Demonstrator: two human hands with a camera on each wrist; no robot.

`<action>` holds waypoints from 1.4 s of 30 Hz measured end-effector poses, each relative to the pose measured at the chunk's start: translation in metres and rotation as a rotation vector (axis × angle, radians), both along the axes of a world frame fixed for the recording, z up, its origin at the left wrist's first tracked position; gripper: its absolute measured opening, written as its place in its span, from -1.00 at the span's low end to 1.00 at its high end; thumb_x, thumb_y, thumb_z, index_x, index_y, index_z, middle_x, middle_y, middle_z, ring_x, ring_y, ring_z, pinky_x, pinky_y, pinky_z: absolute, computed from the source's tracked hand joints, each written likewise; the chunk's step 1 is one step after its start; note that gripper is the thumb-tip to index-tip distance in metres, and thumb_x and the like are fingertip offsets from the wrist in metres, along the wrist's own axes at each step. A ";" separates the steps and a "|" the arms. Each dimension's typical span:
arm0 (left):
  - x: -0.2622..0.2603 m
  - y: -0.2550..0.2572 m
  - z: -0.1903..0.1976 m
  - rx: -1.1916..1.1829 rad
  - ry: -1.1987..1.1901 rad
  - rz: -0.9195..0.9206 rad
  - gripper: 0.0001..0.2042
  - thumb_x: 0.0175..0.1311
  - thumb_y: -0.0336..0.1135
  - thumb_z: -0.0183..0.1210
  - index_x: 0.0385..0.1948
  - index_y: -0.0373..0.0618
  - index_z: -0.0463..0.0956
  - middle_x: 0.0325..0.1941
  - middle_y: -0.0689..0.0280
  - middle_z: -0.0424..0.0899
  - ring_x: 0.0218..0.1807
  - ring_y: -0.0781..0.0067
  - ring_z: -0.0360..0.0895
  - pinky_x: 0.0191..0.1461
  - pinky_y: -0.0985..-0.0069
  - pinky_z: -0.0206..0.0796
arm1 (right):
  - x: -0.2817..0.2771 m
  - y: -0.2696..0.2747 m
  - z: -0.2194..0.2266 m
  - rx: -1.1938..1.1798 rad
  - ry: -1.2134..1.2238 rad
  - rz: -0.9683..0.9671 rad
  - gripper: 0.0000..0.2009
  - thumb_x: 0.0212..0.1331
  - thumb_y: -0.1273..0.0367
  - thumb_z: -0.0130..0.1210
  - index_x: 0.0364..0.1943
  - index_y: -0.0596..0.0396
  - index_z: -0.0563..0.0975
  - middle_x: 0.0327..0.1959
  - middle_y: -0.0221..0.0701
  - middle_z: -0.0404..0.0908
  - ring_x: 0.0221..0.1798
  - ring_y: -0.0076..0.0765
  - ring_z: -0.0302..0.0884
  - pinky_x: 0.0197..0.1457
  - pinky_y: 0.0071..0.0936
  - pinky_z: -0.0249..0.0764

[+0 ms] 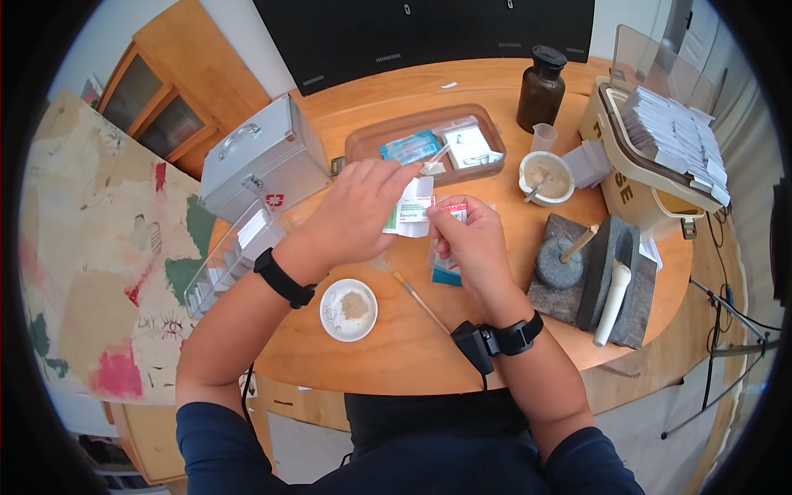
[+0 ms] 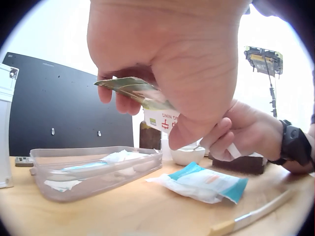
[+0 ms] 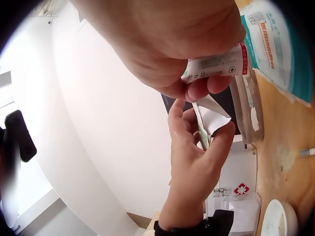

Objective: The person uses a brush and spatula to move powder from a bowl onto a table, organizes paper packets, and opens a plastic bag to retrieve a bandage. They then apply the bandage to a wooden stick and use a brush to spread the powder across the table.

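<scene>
My left hand (image 1: 351, 202) grips a small green-and-white printed cardboard box (image 1: 406, 216). In the right wrist view, the box's white flap (image 3: 212, 118) stands open toward my other hand. Between the thumb and fingers of my right hand (image 1: 480, 247) is a small white packet with a red edge (image 3: 219, 65), carrying green print and a cross. The two hands are close together above the table. Below them lies a teal-and-white plastic packet (image 2: 204, 183), partly hidden in the head view. A thin brush (image 1: 421, 303) lies nearer my body.
A white dish with powder (image 1: 348, 310) sits front left, and a silver first-aid case (image 1: 262, 161) behind it. A plastic tray (image 1: 363, 148) holds packets. At right are a mortar (image 1: 546, 177), brown bottle (image 1: 540, 97), grinding stone (image 1: 561, 268) and cream box (image 1: 635, 194).
</scene>
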State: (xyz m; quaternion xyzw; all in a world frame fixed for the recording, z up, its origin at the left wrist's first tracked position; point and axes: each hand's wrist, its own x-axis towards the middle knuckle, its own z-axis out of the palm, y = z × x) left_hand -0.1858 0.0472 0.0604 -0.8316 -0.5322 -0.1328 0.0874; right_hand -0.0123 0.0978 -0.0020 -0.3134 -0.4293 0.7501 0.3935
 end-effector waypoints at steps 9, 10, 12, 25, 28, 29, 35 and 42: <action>0.014 0.000 0.001 -0.036 -0.110 0.060 -0.24 -0.20 -0.44 0.30 0.21 -0.16 0.22 0.04 0.03 0.42 0.10 -0.06 0.35 0.17 0.18 0.18 | -0.010 -0.001 -0.018 0.351 -0.096 -0.113 -0.78 0.09 0.37 0.26 -0.24 0.16 0.53 -0.55 -0.48 0.54 -0.62 -0.69 0.38 -0.59 -0.64 0.30; 0.013 0.000 0.000 -0.022 -0.154 0.076 -0.26 -0.20 -0.44 0.30 0.20 -0.16 0.23 0.03 0.03 0.42 0.10 -0.07 0.35 0.18 0.19 0.19 | -0.010 -0.002 -0.018 0.352 -0.094 -0.112 -0.78 0.09 0.37 0.26 -0.24 0.16 0.53 -0.55 -0.48 0.54 -0.62 -0.69 0.38 -0.59 -0.64 0.30; 0.010 0.001 -0.001 -0.011 -0.197 0.090 -0.27 -0.20 -0.44 0.31 0.18 -0.16 0.23 0.01 0.03 0.42 0.10 -0.08 0.34 0.18 0.19 0.19 | -0.010 -0.003 -0.019 0.419 -0.106 -0.082 -0.79 0.10 0.40 0.24 -0.23 0.18 0.51 -0.52 -0.47 0.54 -0.58 -0.67 0.41 -0.54 -0.63 0.34; 0.000 -0.004 -0.010 -0.012 -0.199 0.106 -0.24 -0.18 -0.40 0.34 0.20 -0.20 0.19 0.01 0.01 0.41 0.06 -0.05 0.36 0.11 0.19 0.22 | -0.003 -0.003 0.001 0.051 0.240 -0.018 -0.83 0.19 0.35 0.20 -0.28 0.11 0.47 -0.51 -0.50 0.52 -0.58 -0.69 0.39 -0.55 -0.70 0.33; 0.003 -0.007 -0.009 -0.022 -0.269 0.108 -0.14 -0.18 -0.39 0.35 0.29 -0.21 0.11 0.03 0.00 0.42 0.07 -0.07 0.37 0.12 0.18 0.21 | -0.005 -0.004 -0.001 0.030 0.254 -0.091 -0.78 0.17 0.29 0.24 -0.25 0.10 0.47 -0.52 -0.51 0.51 -0.59 -0.70 0.38 -0.57 -0.70 0.31; 0.005 -0.008 -0.008 -0.010 -0.298 0.085 -0.10 -0.18 -0.38 0.35 0.33 -0.21 0.07 0.05 -0.02 0.42 0.08 -0.08 0.37 0.13 0.17 0.21 | -0.005 -0.003 -0.003 0.018 0.150 -0.021 -0.76 0.16 0.30 0.24 -0.23 0.10 0.46 -0.52 -0.51 0.52 -0.60 -0.70 0.38 -0.59 -0.70 0.30; 0.011 -0.029 -0.005 -0.018 -0.281 -0.040 -0.11 -0.19 -0.38 0.38 0.31 -0.21 0.10 0.16 -0.07 0.35 0.14 -0.10 0.35 0.22 0.18 0.20 | -0.004 -0.009 -0.003 0.046 0.077 0.181 -0.72 0.12 0.40 0.22 -0.13 0.13 0.42 -0.52 -0.47 0.51 -0.62 -0.67 0.41 -0.63 -0.66 0.27; -0.025 -0.028 -0.006 -0.043 -0.211 0.135 -0.46 -0.16 -0.41 0.40 -0.11 -0.08 0.29 0.04 0.02 0.37 0.05 0.01 0.42 0.13 0.31 0.30 | -0.011 -0.015 -0.009 0.310 -0.197 0.012 -0.78 0.13 0.41 0.20 -0.20 0.13 0.44 -0.47 -0.46 0.51 -0.58 -0.67 0.40 -0.57 -0.64 0.31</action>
